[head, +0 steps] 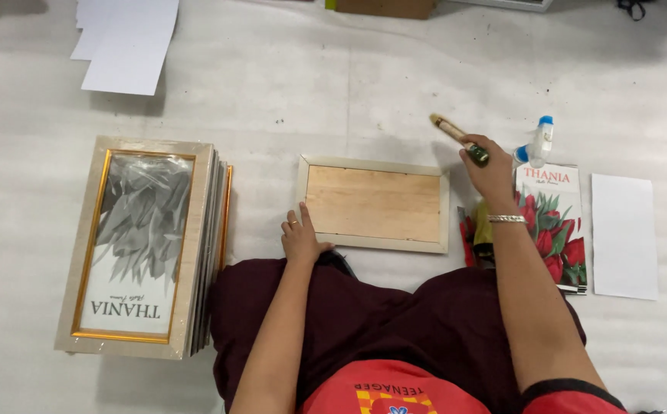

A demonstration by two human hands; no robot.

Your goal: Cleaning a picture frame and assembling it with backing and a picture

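the face-down frame, pale moulding around a wooden backing board, lies flat on the white foam sheet, just ahead of the person's knees. left hand rests at the frame's near-left corner, fingers loosely spread, pinning it. right hand, off the frame's right end, is closed around a small tool. the frame is judged rigid, light, possibly glazed: grip by the moulding edges.

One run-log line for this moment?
left hand: steadies face-down frame | right hand: raised, holding brush | frame stack: left
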